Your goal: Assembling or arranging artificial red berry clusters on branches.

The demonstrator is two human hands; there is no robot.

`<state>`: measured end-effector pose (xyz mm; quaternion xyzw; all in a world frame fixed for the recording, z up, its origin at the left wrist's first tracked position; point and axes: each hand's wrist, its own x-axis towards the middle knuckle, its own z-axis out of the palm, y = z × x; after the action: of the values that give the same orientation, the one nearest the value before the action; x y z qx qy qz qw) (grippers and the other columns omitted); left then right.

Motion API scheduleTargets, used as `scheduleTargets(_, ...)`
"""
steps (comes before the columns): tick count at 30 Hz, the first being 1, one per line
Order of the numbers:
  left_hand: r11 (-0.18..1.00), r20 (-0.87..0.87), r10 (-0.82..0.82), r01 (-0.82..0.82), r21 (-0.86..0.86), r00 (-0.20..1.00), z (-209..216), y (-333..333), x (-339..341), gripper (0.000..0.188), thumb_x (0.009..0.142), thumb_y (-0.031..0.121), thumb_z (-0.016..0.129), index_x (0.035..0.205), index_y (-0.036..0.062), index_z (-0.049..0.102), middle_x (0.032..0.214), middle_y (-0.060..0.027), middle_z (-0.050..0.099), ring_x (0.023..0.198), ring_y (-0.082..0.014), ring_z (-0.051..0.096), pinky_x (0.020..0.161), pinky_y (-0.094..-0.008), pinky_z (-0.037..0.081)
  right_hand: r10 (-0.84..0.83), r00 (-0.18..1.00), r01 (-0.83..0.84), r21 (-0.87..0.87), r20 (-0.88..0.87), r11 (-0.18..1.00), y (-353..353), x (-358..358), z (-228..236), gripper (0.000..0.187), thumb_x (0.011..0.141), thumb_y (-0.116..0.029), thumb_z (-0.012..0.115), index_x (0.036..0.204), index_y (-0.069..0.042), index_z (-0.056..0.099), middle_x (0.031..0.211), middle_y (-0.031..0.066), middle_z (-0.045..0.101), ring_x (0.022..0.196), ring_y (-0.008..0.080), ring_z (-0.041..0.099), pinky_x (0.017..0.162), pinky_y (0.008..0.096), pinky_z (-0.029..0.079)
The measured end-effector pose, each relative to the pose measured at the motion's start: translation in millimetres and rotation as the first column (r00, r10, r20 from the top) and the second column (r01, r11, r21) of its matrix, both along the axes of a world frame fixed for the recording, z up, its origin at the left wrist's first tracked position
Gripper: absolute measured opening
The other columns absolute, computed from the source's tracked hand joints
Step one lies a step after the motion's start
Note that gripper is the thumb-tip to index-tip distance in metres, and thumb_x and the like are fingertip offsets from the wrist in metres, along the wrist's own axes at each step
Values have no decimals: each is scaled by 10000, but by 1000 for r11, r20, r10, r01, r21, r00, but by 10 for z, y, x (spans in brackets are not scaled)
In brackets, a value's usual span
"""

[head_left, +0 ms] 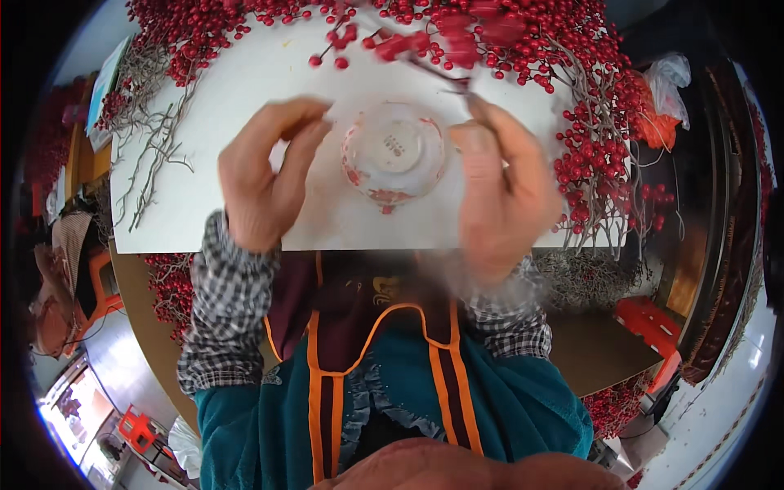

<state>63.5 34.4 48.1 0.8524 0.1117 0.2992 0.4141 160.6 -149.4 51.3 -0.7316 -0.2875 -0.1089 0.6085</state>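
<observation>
My right hand (pixel 498 188), blurred by motion, pinches the dark stem (pixel 441 75) of a red berry branch between thumb and fingers. The branch's berries (pixel 465 41) reach up and away from me, smeared. Across from it, my left hand (pixel 273 167) is raised over the white tabletop (pixel 327 216), thumb and index finger curled toward each other; anything between their tips is too small to make out. Between both hands a round pale dish (pixel 394 181) with reddish marks round its rim lies on the tabletop; it touches neither hand.
Piles of red berry branches (pixel 592 122) line the far and right sides of the tabletop. Bare grey twigs (pixel 155 155) lie at the left. An orange bag with clear plastic (pixel 665 90) is beyond the right edge. Red plastic stools (pixel 649 331) stand lower down.
</observation>
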Motion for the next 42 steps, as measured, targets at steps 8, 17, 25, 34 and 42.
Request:
scheduleTargets(8,914,-179,-314,348,209,932,-323,408,1265,93,924,65,620,978,-10,634,825,-55,611,703,-120,567,623,-270,472,149,931,13,439,-333,899,-215,58,-150,288,978,-149,552,1196,39,558,906,117,679,829,140,639,799,282,504)
scheduleTargets(17,879,-102,-439,450,156,893,-493,461,1687,204,962,195,599,836,36,596,750,-24,540,640,-144,510,558,-324,441,229,872,36,523,-433,852,-352,86,-287,260,961,-198,601,1108,14,574,889,94,672,763,107,589,699,258,455)
scheduleTargets(25,974,-221,-25,-26,-227,975,-398,670,788,57,925,48,608,951,3,585,770,-9,618,653,-75,560,548,-228,447,247,833,-3,442,-495,897,-352,47,-270,248,938,-161,633,1086,36,600,905,78,666,800,108,604,757,263,509)
scheduleTargets(34,962,-332,217,-258,-86,918,-340,512,-187,161,917,-35,540,1053,7,465,740,-37,650,587,-88,590,496,-218,431,252,847,-67,376,-468,924,-180,-103,-156,225,929,-69,629,1111,58,594,929,87,670,808,89,595,748,233,492)
scheduleTargets(42,984,-292,176,-173,34,940,-477,467,-643,245,911,9,611,1151,-8,562,717,-73,633,647,-87,599,591,-209,468,268,899,-230,149,-347,962,-46,-123,-110,165,899,-45,662,1044,32,673,928,37,623,769,58,519,694,193,420)
